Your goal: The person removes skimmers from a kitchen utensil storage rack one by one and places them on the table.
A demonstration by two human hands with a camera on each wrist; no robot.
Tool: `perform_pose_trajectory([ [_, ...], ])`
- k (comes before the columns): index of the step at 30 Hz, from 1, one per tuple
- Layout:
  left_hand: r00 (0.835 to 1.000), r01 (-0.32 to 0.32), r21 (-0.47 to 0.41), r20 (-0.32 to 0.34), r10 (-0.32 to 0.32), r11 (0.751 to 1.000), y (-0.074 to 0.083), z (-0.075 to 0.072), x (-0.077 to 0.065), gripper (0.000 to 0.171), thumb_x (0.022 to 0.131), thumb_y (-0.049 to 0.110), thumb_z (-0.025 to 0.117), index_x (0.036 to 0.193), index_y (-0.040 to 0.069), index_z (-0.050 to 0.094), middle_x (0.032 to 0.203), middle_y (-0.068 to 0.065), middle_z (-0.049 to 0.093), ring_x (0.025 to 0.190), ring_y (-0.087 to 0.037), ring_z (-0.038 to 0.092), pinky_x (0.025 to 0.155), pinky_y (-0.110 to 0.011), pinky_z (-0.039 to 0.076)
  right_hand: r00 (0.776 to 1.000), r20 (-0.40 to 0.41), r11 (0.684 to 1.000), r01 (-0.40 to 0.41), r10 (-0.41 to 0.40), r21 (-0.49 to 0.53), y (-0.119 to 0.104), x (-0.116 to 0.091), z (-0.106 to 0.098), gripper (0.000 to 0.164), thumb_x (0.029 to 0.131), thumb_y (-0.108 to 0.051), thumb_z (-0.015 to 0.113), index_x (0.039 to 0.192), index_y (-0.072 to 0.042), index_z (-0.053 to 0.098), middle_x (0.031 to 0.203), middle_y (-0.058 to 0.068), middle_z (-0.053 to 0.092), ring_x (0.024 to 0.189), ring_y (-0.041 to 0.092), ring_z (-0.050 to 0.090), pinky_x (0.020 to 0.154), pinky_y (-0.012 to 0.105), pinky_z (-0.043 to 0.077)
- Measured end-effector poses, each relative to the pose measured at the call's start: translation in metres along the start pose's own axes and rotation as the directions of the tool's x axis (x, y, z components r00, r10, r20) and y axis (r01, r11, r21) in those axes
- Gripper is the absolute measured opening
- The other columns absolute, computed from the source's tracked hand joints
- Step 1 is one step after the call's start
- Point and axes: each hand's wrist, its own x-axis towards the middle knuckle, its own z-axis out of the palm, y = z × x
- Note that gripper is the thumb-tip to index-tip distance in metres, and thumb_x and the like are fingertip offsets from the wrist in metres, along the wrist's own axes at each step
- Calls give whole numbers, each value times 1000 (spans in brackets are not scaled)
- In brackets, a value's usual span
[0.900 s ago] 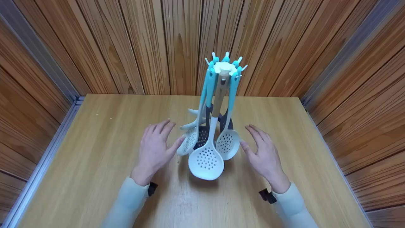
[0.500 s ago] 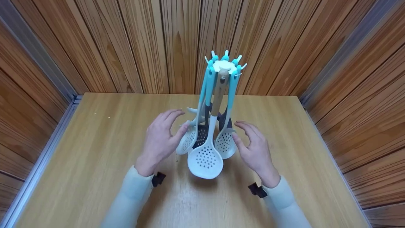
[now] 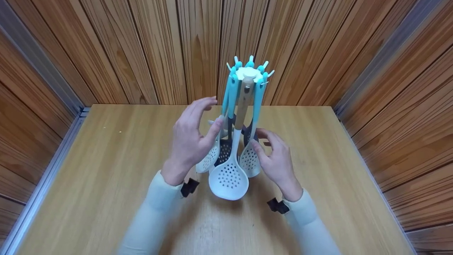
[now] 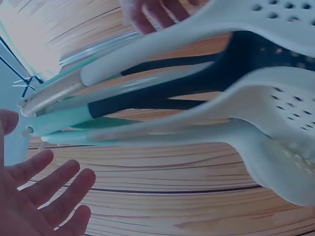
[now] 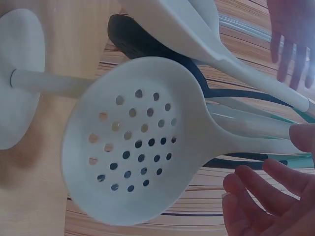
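A utensil stand [image 3: 249, 72] holds several hanging kitchen utensils in the head view, most with turquoise handles. In front hangs a white skimmer [image 3: 229, 182] with a wooden handle. My left hand [image 3: 193, 136] is raised at the left side, fingers spread and apart from the turquoise handles in the left wrist view. Lower, at the right side, my right hand [image 3: 276, 156] has its thumb at the neck of another white skimmer [image 3: 250, 163]. In the right wrist view its thumb overlaps that skimmer's handle, while the fingers [image 5: 256, 191] are bent below it, apart.
The stand's round white base [image 5: 22, 73] shows in the right wrist view. More utensils hang around the stand, including a dark slotted turner [image 3: 224, 152] and a white skimmer [image 3: 208, 159] at left. Wood-plank walls [image 3: 159, 53] enclose the wooden table [image 3: 106, 177].
My left hand has risen and moved right, up beside the turquoise handles. My right hand has moved left and slightly up to the right skimmer's neck. The stand stays in place.
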Motion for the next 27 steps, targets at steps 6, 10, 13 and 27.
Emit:
perform_pose_trajectory([
  [6,993,-98,-32,-74,96,995,10,4,18,41,97,30,60,129,3,60,136,-10,58,126,-18,53,105,-37,43,997,-76,1000,13,-13,0,-1,1,6,34,96,-25,67,124,-7,64,116,4,68,108,17,62,87,41,51],
  [10,980,-160,-74,-130,150,984,13,5,31,38,96,26,60,126,3,60,138,-12,56,130,-23,49,109,-41,40,980,-193,999,37,-39,-12,-4,0,10,31,94,-23,71,118,-5,65,109,5,66,101,16,61,82,39,53],
  [13,973,-203,-117,-140,186,972,12,4,41,35,96,22,60,125,3,61,138,-13,55,131,-24,49,109,-41,39,960,-258,995,101,-103,-21,-9,-1,12,22,92,-17,72,110,-5,69,101,4,67,92,16,63,78,37,55],
  [27,969,-245,-299,-58,239,922,7,14,71,31,100,13,51,128,6,64,145,-13,50,135,-19,42,111,-39,35,986,-142,994,98,-92,39,-31,-7,27,34,95,-26,69,122,-6,67,106,2,72,92,7,68,77,27,58],
])
